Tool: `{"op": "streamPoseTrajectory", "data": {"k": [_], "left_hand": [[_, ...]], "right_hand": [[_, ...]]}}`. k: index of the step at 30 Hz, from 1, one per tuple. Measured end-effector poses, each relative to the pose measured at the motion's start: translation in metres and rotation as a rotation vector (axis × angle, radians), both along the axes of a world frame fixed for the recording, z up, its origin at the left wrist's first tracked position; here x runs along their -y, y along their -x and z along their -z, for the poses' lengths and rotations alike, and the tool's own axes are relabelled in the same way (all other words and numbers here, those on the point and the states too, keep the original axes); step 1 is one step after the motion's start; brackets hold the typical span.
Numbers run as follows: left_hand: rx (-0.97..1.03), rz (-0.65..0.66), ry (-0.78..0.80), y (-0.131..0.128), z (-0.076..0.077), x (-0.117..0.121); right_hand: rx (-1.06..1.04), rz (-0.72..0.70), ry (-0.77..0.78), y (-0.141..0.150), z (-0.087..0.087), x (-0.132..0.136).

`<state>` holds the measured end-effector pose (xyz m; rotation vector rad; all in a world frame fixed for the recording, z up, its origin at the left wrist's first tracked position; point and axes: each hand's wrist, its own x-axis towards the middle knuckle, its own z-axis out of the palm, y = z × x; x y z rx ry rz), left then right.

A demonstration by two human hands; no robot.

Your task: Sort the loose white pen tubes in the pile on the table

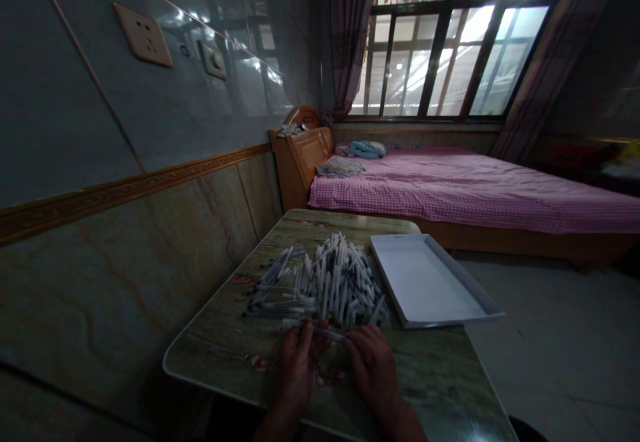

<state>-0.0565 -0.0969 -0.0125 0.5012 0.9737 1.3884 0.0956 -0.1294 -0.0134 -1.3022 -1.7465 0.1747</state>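
A pen (327, 334) with a pale, see-through barrel lies crosswise between my two hands, just above the near part of the table. My left hand (300, 355) is closed round its barrel, thumb on top. At the pen's right end, the fingers of my right hand (369, 355) are closed on the tip; the fingertips themselves are partly hidden. Right beyond my hands is a heap of white and clear pen parts (337, 275). To its left, several pens with dark ends (277, 305) lie loosely side by side.
A shallow white tray (425, 282) rests at the table's right side, its corner jutting past the edge. The green marbled table (220, 342) has rounded corners. Behind it stands a bed (450, 189) with a pink checked sheet. A tiled wall (150, 262) runs along the left.
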Motion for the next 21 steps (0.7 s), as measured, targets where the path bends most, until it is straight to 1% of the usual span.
{"op": "streamPoseTrajectory", "data": {"k": [4,10,14,16,21], "left_hand": [[-0.019,0.005,-0.006,0.0003,0.0002,0.0007],[-0.050,0.004,-0.033,0.0001,0.0003,0.0026],[-0.071,-0.008,-0.048,0.0001,0.0016,0.0024],[-0.078,-0.010,-0.050,0.0003,0.0021,0.0023],[-0.055,0.006,-0.025,0.0005,0.0010,0.0035]], "right_hand": [[-0.049,-0.025,0.000,-0.0008,-0.0006,-0.0012],[-0.011,0.061,0.036,0.0005,0.0011,-0.0012],[-0.028,0.014,0.003,-0.0017,0.0007,-0.0007],[-0.050,0.012,0.003,-0.0016,0.0000,-0.0007],[-0.040,0.086,0.041,0.0008,0.0017,-0.0018]]}}
